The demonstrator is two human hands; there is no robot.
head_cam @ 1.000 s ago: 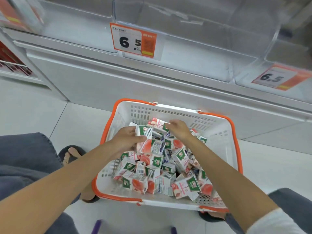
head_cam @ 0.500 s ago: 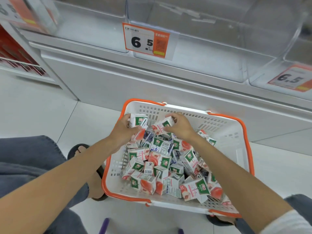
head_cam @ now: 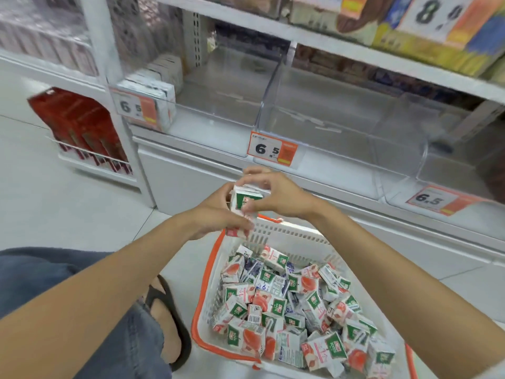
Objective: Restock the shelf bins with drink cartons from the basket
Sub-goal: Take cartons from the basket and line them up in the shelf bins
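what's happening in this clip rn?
A person crouched at a store shelf is restocking. The left hand and right hand together hold a few small white-and-green drink cartons above the white plastic basket with orange rim, which is full of similar cartons. The clear plastic shelf bins straight ahead look empty; the bin at the left holds some white cartons. Nothing from this handful has been placed yet.

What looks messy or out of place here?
The cartons in the basket lie jumbled at all angles, not stacked. On the shelf, two clear bins appear bare, while packs stand in the leftmost. Both hands, left and right, hold cartons above the basket.
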